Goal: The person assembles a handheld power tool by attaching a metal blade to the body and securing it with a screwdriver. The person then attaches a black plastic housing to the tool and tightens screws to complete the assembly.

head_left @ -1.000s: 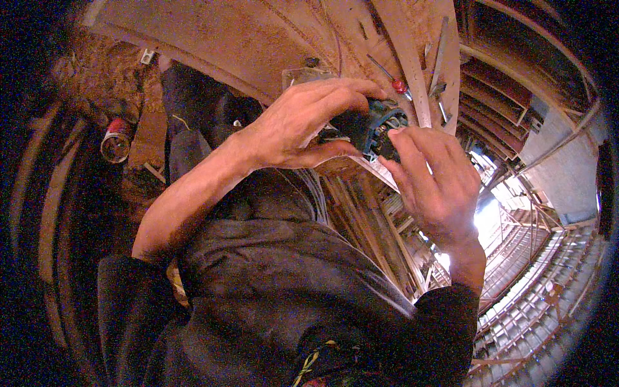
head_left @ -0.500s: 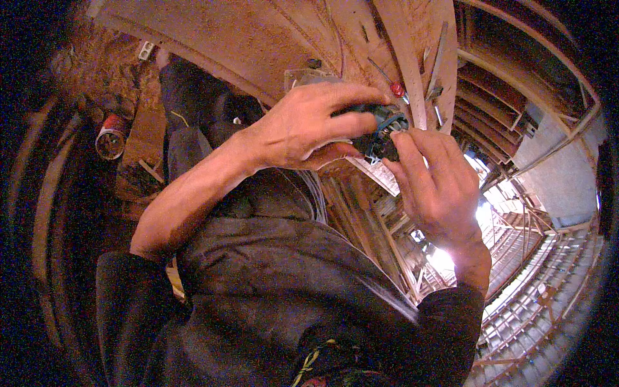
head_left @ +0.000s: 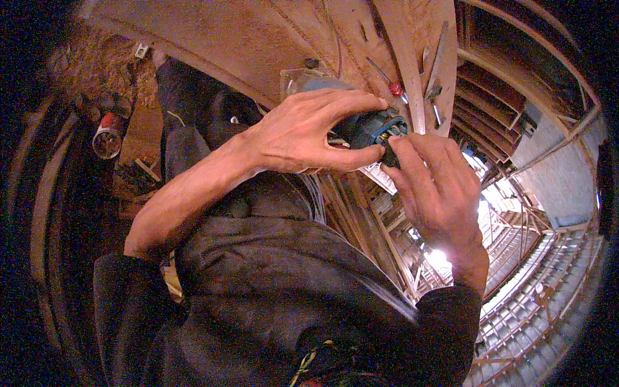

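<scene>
A dark blue, rounded power-tool body point(head_left: 362, 131) lies between my hands, its end open with wires and small metal parts showing. My left hand point(head_left: 293, 132) clasps it from the left, the index finger along the far side and the thumb along the near side. At the open end, my right hand point(head_left: 438, 187) has its thumb and fingertips pinched together against the inner parts. Whatever sits between those fingertips is too small to make out. Behind my left hand, a blue-grey part with a clear plastic piece point(head_left: 293, 79) rests on the dusty wooden board point(head_left: 258, 39).
A red-handled screwdriver point(head_left: 395, 88) lies on the board beyond my hands, near a long metal bar point(head_left: 441, 48). A red can point(head_left: 108, 137) stands on the floor at left. Grey cable point(head_left: 314, 200) hangs below my left hand. Wooden beams point(head_left: 490, 84) rise at right.
My left hand's thumb has moved up along the near side of the tool, and its fingers have opened wider, baring more of the dark body. The right hand stays at the open end.
</scene>
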`<state>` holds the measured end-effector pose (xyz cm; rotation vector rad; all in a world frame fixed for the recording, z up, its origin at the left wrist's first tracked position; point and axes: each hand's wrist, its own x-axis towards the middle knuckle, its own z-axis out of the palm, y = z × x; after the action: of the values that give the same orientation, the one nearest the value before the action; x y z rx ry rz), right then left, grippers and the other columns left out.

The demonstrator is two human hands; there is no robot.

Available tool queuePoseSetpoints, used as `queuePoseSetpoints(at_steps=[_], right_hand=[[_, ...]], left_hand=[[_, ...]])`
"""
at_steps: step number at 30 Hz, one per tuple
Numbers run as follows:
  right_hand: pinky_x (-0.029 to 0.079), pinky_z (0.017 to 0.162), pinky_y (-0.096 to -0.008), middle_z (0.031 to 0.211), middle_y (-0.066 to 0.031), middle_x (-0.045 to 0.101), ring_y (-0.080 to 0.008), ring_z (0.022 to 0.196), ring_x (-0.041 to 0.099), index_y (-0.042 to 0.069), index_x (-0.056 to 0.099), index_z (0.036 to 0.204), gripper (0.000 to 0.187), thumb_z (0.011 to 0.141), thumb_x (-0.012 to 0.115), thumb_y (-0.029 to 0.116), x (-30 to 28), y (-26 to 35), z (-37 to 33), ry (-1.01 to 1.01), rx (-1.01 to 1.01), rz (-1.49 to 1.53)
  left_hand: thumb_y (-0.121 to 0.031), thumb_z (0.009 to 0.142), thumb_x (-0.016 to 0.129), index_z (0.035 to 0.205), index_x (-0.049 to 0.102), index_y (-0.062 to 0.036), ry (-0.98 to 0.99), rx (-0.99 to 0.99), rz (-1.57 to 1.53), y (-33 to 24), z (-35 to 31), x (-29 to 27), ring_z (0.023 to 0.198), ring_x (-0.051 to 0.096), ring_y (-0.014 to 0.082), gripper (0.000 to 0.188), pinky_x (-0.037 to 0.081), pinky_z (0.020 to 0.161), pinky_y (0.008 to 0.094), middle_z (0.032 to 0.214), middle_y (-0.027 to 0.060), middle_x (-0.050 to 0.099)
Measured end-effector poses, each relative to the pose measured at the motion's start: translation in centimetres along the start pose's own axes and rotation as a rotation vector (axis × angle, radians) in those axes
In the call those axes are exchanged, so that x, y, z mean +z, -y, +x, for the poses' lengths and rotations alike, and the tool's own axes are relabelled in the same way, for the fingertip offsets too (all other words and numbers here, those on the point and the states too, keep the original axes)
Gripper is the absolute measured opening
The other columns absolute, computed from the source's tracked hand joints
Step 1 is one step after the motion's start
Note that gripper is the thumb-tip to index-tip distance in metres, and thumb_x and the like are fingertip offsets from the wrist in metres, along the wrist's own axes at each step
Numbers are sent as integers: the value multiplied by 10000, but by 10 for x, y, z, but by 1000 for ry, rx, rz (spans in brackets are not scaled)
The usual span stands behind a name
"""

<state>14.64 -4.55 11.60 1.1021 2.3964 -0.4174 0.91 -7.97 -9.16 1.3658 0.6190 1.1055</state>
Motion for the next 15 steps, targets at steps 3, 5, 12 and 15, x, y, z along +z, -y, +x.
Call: queuePoseSetpoints(at_steps=[3,5,12,15], right_hand=[[584,716,-390,972,-152,647,-300,869,668,-22,652,1128,339,819,720,101,-2,-3,2,0,-42,-21],[582,712,-390,976,-150,648,-299,866,666,-23,653,1130,345,814,719,96,-4,-1,4,2,-35,-6],[575,698,-387,1002,-144,646,-293,871,654,-23,651,1137,355,809,714,96,-6,-2,6,14,-41,26],[564,695,-392,1007,-141,652,-298,873,654,-15,660,1133,365,792,744,83,-6,0,6,18,-13,45]], left_hand=[[-280,817,763,1300,620,-186,-45,156,111,7,-4,3,1150,648,342,513,543,961,443,1322,149,609],[-253,810,765,1279,640,-244,-66,270,182,11,-6,2,1147,648,346,486,551,949,446,1338,142,600],[-202,826,740,1217,677,-323,-55,348,165,15,-6,-2,1161,641,365,414,561,938,455,1370,142,583],[-197,828,736,1218,677,-321,-50,351,172,15,-7,-2,1171,638,364,413,560,943,456,1380,144,579]])
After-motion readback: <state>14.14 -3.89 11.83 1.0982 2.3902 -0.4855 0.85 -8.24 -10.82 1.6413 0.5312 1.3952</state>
